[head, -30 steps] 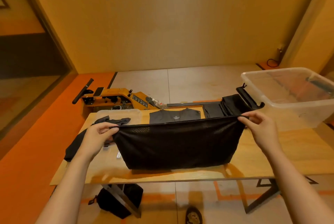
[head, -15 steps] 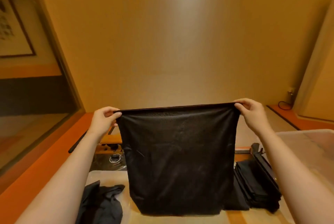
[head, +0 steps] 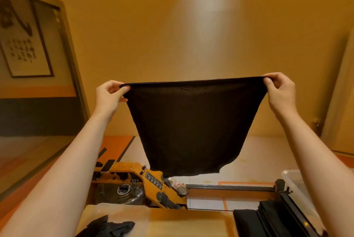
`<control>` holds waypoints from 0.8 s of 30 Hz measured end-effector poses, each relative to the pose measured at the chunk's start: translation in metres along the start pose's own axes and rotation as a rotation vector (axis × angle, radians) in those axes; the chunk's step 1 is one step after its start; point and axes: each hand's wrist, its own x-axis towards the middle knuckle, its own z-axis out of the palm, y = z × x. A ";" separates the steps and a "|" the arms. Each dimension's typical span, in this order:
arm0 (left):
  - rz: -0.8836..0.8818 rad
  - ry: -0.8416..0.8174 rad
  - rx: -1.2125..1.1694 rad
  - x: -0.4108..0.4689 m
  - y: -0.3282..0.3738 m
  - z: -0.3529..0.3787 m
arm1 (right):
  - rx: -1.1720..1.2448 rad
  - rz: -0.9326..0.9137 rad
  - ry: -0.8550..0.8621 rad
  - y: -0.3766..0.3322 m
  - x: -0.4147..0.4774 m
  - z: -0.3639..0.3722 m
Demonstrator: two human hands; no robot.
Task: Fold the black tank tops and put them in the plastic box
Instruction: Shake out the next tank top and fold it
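Observation:
I hold a black mesh tank top point(head: 193, 127) stretched out in the air at arm's length, well above the wooden table point(head: 187, 223). My left hand point(head: 110, 96) pinches its upper left corner and my right hand point(head: 278, 92) pinches its upper right corner. The cloth hangs down and swings away from me. A crumpled black tank top point(head: 110, 227) lies at the table's near left. A stack of folded black tops point(head: 254, 217) sits at the right. Only a corner of the clear plastic box point(head: 293, 179) shows at the far right, behind my right forearm.
A yellow rowing machine point(head: 138, 183) with a long rail stands on the floor behind the table. A clear plastic lid or bag point(head: 124, 210) lies on the table's far left. A framed picture point(head: 24, 41) hangs on the left wall.
Both hands have lifted the tank top from the table up high and spread wider apart. The view tilted up, and the cloth's lower edge now swings clear of the table.

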 end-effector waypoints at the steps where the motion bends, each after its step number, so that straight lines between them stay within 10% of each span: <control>1: 0.003 -0.002 0.006 -0.005 0.003 -0.004 | 0.006 0.000 0.005 -0.002 -0.008 -0.003; 24: -0.459 -0.256 0.210 -0.374 -0.108 -0.156 | -0.016 0.633 -0.365 0.019 -0.397 -0.142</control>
